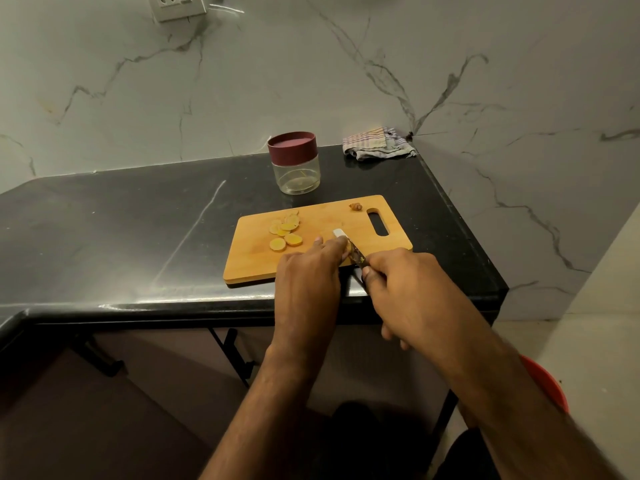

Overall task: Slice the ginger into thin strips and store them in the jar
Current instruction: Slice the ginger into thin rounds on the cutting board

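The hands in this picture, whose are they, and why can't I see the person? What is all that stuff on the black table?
There is no machine here. A person wears a camera on their head, so you see what they see: their own two arms reaching forward. On the black counter lies a wooden board. The left hand holds down a piece of ginger, mostly hidden under the fingers. The right hand grips a knife and cuts it. The yellow rounds are ginger slices already cut, and a small end piece lies near the board's handle hole. Behind the board stands a jar with its red lid on, and a folded cloth.
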